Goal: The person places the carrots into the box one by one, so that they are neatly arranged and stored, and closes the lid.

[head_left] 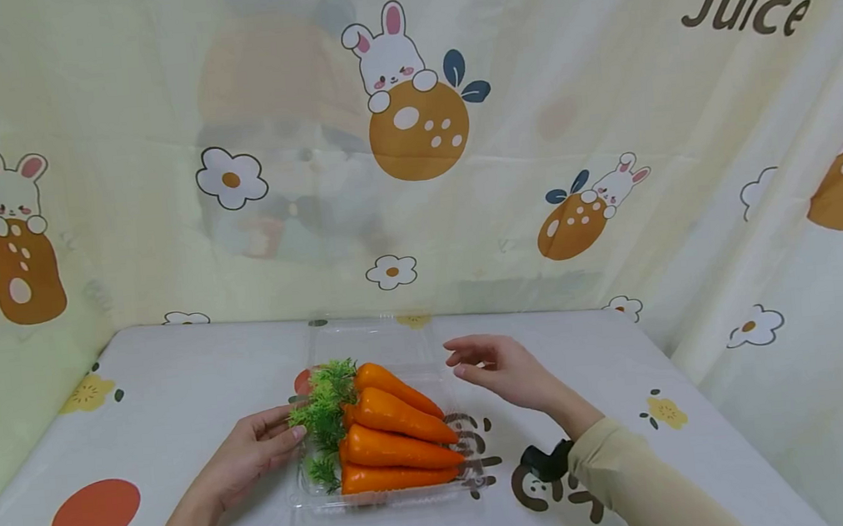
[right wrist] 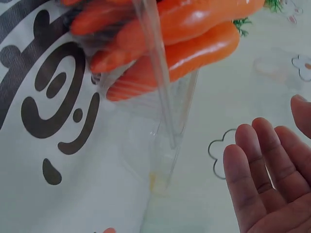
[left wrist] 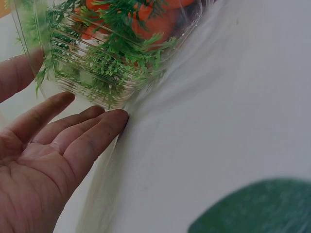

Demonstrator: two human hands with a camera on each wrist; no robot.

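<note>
Several orange carrots with green feathery tops lie side by side in a clear plastic container, tips to the right. Its transparent lid is swung back on the far side. My left hand is at the container's left wall, beside the leafy tops. In the left wrist view, the outstretched fingers reach the ribbed wall from below, and the thumb lies partly behind the plastic. My right hand, holding nothing, hovers right of the lid and carrots, its fingers loosely extended.
The table wears a white cloth printed with fruit, flowers and dark figures. Behind and at both sides hangs a pale curtain with rabbit prints. Each wrist carries a black strap device.
</note>
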